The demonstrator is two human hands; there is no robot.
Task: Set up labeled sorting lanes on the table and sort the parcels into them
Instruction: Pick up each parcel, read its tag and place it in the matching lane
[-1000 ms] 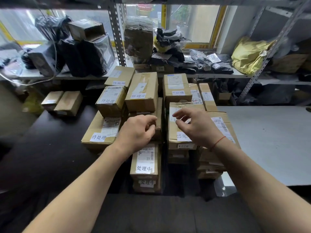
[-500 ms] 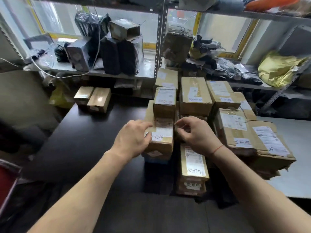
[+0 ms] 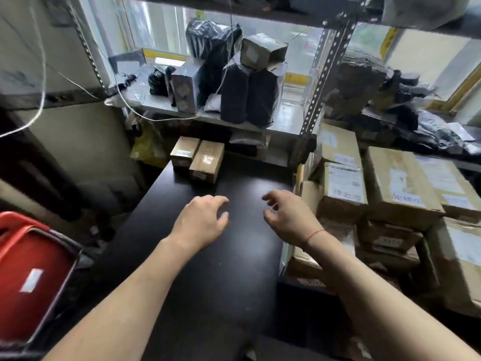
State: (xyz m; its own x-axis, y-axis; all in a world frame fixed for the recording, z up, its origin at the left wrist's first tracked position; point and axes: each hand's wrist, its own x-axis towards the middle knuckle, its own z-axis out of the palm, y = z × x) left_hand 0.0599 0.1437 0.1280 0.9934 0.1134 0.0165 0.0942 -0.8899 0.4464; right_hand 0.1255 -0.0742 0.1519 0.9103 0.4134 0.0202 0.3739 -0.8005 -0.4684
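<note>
Since half a second ago, head view, we've swung off the parcels [image 3: 346, 188], now stacked at right, to bare dark table [image 3: 234, 256], left hand [image 3: 200, 222] and right hand [image 3: 289, 217] hovering loosely spread, holding nothing — likely scouting lane space.

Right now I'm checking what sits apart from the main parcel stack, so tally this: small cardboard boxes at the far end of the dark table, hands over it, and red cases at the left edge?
Small cardboard boxes: 2
Hands, left hand and right hand, both empty: 2
Red case: 1
Total: 5
</note>
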